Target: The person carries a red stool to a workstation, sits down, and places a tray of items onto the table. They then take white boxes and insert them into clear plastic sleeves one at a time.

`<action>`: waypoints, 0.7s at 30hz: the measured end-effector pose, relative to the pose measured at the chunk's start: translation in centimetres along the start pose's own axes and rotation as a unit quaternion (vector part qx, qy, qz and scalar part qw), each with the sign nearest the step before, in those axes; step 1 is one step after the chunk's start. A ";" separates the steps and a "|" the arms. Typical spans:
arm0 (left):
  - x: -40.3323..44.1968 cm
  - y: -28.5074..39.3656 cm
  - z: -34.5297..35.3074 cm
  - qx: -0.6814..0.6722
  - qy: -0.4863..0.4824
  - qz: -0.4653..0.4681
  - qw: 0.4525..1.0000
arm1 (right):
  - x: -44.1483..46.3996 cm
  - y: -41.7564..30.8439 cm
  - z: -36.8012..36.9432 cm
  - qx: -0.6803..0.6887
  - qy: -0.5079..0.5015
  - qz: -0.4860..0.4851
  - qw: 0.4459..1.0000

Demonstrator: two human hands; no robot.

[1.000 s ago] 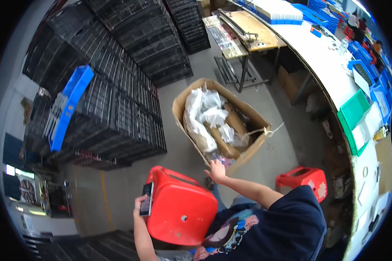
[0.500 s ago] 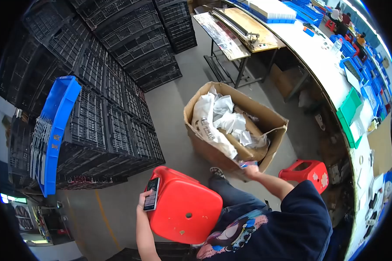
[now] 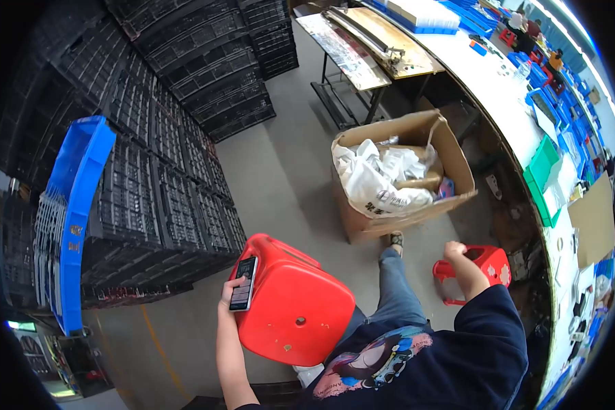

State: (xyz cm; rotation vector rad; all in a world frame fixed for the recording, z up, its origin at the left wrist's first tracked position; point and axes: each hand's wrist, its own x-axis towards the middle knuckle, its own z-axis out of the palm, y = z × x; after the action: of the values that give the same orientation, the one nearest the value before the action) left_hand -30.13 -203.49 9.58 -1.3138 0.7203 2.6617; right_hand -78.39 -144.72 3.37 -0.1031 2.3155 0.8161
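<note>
My left hand [image 3: 234, 292] grips a smartphone [image 3: 244, 283], its thumb over the lit screen. The phone lies against the side of a tilted red plastic stool [image 3: 301, 304]; whether my hidden fingers also hold the stool I cannot make out. My right hand [image 3: 456, 251] has curled fingers and shows nothing in them. It is in front of a second red stool [image 3: 484, 263], apart from the box. Ahead stands an open cardboard box [image 3: 406, 222] holding white plastic bags [image 3: 383, 181] and a small pink-and-blue item [image 3: 446, 188]. My foot [image 3: 396, 239] is at the box's base.
Stacked black crates [image 3: 164, 184] line the left, with a blue tray [image 3: 82, 205] on them. A long white workbench [image 3: 495, 89] curves along the right, carrying a green tray [image 3: 541, 178]. A small table [image 3: 352, 61] stands ahead. People sit in the distance.
My right hand has drawn back from the box rim, and the pink-and-blue item it held now lies inside. The box has shifted right and turned. My foot has moved forward to it.
</note>
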 end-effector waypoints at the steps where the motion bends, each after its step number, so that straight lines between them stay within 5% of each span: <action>1: 0.4 0.8 1.1 0.012 -0.008 -0.002 1.000 | -1.3 -2.1 -0.3 0.038 0.028 -0.035 0.998; 6: 4.4 2.7 4.3 0.052 -0.016 -0.029 0.998 | -5.8 -15.2 -4.5 0.257 0.149 -0.238 0.925; 8: 6.1 3.5 5.9 0.050 -0.045 -0.048 0.997 | -7.4 -17.5 -8.1 0.279 0.311 -0.317 0.852; 11: 9.5 6.2 6.9 0.059 -0.063 -0.077 0.993 | -4.6 -18.5 -12.4 0.238 0.391 -0.267 0.848; 14: 12.7 10.5 9.7 0.067 -0.074 -0.106 0.989 | -1.3 -17.6 -14.0 0.219 0.181 -0.220 0.933; 18: 17.4 16.6 14.0 0.112 -0.029 -0.047 0.992 | 3.9 -19.2 -13.3 0.212 0.154 -0.296 0.918; 21: 18.8 21.5 17.8 0.133 0.017 -0.063 0.989 | 3.3 -17.6 -15.8 0.282 0.125 -0.239 0.921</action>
State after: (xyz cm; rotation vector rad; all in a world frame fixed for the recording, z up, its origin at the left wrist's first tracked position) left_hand -60.84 -216.95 12.42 -1.2876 0.9263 2.3543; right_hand -85.08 -167.60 1.14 -0.5171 2.5108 -0.1258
